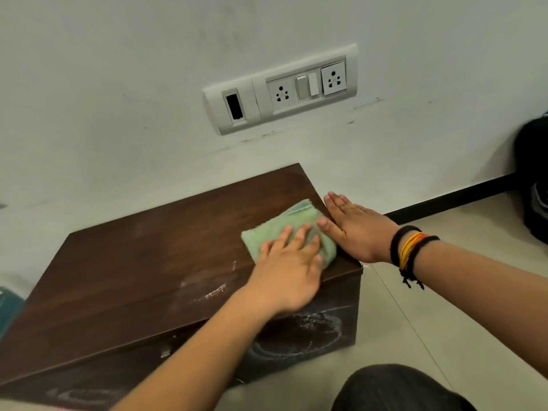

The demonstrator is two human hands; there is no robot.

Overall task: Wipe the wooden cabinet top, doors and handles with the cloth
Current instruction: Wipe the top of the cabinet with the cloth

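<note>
A low dark wooden cabinet (142, 271) stands against the white wall, its top dusty with pale smears. A folded green cloth (275, 225) lies on the top near the right edge. My left hand (284, 274) presses flat on the cloth, fingers spread over its near part. My right hand (353, 225) rests flat on the cabinet's right edge, thumb touching the cloth, fingers straight and together; it holds nothing. Chalky ring marks show on the cabinet's front door (299, 333). A small metal fitting (165, 351) sits at the front seam; no handle is clearly visible.
A socket and switch panel (281, 89) is on the wall above the cabinet. A black bag (533, 179) sits on the tiled floor at the far right. My knee (394, 390) is at the bottom right. A teal object (7, 310) shows at the left edge.
</note>
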